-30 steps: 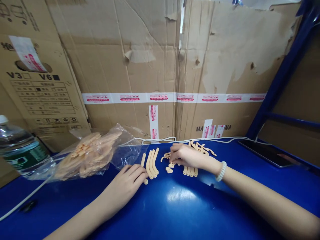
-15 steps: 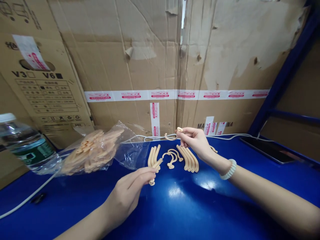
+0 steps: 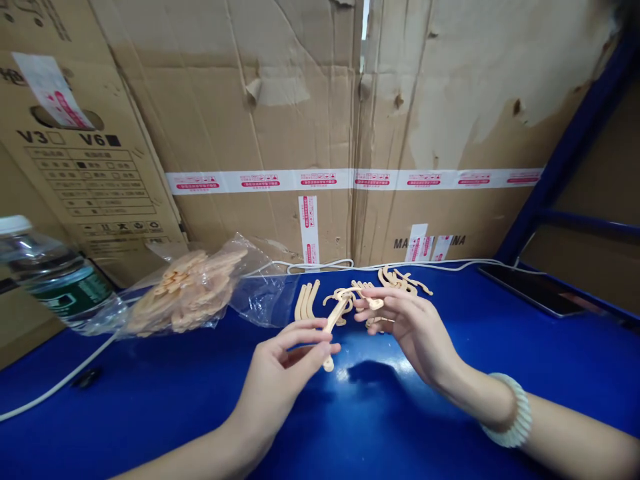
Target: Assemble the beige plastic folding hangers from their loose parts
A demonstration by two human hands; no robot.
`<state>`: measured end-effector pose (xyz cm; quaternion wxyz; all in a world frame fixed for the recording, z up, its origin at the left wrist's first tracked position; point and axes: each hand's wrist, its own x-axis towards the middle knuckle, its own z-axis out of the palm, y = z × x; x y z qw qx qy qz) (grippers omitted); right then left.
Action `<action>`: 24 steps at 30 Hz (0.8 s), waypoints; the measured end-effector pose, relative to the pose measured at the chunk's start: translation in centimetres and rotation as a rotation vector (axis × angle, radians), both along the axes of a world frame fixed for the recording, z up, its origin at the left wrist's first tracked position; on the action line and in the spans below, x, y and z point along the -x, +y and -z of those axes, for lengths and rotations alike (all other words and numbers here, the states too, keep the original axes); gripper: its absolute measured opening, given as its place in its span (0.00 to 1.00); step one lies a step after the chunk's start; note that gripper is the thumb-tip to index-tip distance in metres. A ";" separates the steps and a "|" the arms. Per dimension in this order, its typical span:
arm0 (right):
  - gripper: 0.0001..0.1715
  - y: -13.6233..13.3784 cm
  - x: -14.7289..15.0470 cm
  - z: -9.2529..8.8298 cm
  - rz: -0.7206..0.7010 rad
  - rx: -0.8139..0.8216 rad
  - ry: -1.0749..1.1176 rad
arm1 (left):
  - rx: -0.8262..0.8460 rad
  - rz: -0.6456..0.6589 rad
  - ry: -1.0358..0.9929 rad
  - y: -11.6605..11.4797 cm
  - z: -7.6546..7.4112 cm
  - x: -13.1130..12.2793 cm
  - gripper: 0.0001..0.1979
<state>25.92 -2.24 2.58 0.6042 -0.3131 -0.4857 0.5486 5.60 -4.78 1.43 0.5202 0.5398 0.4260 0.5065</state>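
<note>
My left hand [image 3: 287,363] pinches a beige plastic hanger arm [image 3: 337,315] between thumb and fingers, its rounded end sticking out below. Just to the right, my right hand [image 3: 413,327] has its fingers on a beige plastic hook [image 3: 376,304]. The curved part of this hook reaches over the top of the held arm; whether the two pieces touch I cannot tell. Behind my hands on the blue table lie several loose arms [image 3: 306,301] in a row at left. More hooks and arms are partly covered by my right hand. Another pile of beige hooks [image 3: 397,279] lies behind it.
A clear bag of beige pieces [image 3: 193,293] lies at left beside a water bottle [image 3: 63,283]. A white cable [image 3: 65,390] crosses the blue table [image 3: 165,407]. A dark tablet-like device [image 3: 530,290] lies at far right. Cardboard [image 3: 260,133] stands behind.
My right hand has come down and nearer with the hook, to the hanger arm in my left hand. The left hand has shifted right. The view has tipped slightly downward.
</note>
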 end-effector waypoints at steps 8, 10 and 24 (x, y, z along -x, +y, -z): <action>0.18 -0.7 0.4 1.5 -0.054 0.155 0.001 | 0.245 0.138 -0.289 0.5 1.8 -0.4 0.28; 0.18 -0.8 0.5 1.6 -0.080 0.192 0.036 | 0.258 0.187 -0.288 0.5 1.9 -0.2 0.24; 0.24 -1.3 1.0 2.3 -0.149 0.323 0.036 | -0.035 0.161 0.035 0.0 2.4 -0.2 0.09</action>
